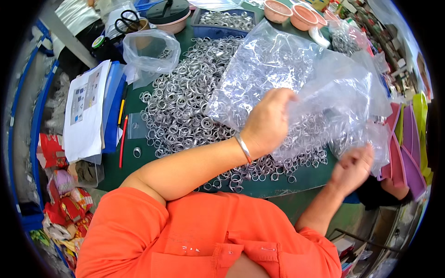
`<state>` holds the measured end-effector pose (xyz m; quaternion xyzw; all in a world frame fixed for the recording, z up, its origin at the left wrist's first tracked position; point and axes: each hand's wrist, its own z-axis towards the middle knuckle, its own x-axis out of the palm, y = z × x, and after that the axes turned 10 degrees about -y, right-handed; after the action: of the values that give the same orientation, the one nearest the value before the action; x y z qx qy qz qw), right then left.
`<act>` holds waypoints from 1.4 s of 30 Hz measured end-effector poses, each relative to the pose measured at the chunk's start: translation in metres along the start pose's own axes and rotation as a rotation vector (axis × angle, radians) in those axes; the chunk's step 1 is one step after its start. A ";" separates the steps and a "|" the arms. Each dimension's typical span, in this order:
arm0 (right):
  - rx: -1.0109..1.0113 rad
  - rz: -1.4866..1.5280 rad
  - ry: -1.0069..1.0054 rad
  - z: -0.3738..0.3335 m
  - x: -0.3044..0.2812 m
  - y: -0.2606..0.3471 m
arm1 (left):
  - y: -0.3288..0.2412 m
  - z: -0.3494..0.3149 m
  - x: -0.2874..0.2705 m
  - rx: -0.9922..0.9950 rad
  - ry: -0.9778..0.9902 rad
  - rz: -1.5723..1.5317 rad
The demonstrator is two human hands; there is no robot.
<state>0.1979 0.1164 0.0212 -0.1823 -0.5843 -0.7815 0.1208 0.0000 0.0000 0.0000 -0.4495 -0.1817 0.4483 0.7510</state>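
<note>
A broad heap of small silver metal rings [185, 97] is spread over the green tabletop. Over its right half lies a large crinkled clear plastic bag [273, 53], and rings show through the film. My left hand [269, 119], with a metal bangle at the wrist, is closed on the film of a clear plastic bag [345, 88] held up at the right. Whether this film and the sheet on the heap are one bag, I cannot tell. My right hand [353, 169], slightly blurred, has its fingers curled against the bag's lower end, where some rings seem to sit.
Behind the heap stand a blue tray of rings [197, 30], pink bowls [277, 11] and a dark-lidded tub [168, 16]. At left are papers [85, 111], a red pencil [123, 141] and black scissors [130, 21]. Purple and green plastic bins [408, 134] edge the right side.
</note>
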 end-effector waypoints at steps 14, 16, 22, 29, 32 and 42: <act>-0.855 -1.181 0.552 0.017 -0.003 0.028 | -0.049 0.016 -0.004 0.713 0.258 0.090; -0.535 -0.815 0.504 0.022 -0.016 0.024 | -0.044 0.019 -0.008 0.709 0.145 0.215; 0.224 0.214 0.532 -0.017 -0.004 0.029 | 0.008 0.038 -0.015 0.158 -0.070 -0.005; -0.411 -0.816 0.399 0.011 -0.021 -0.026 | -0.022 0.040 -0.023 -0.007 -0.068 -0.512; 0.218 -0.153 0.096 0.043 -0.024 -0.019 | -0.019 0.024 -0.040 0.462 0.333 0.107; 0.864 0.608 0.587 0.004 -0.051 -0.038 | -0.005 0.000 -0.039 -0.803 0.383 -1.512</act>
<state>0.2293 0.1303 -0.0328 -0.0521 -0.7129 -0.4215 0.5580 -0.0179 -0.0333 0.0096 -0.5065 -0.4459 -0.3504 0.6496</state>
